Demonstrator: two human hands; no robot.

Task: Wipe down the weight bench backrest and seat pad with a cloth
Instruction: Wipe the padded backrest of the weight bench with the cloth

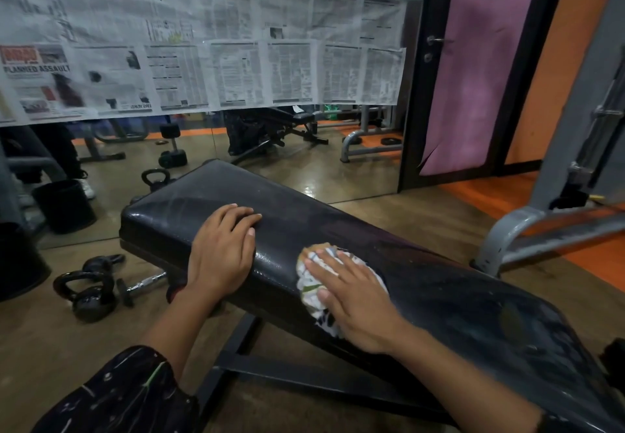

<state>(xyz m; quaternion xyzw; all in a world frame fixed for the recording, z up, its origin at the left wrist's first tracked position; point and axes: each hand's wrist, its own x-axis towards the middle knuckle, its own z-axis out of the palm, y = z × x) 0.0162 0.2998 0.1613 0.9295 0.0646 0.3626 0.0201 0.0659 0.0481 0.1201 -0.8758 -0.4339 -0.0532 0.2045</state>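
Black bench pad (439,284): cloth (313,284) under right hand (355,300) (fingers flat).

Black bench pad (439,284) — patterned cloth (313,280) atop

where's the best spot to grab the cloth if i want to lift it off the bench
Pinch the bunched edge of the cloth that sticks out left of the right hand, coming from above. The right hand presses flat on the rest, pinning it to the bench, so that crumpled rim is the only free, raised part. The left hand rests on the bench close by.
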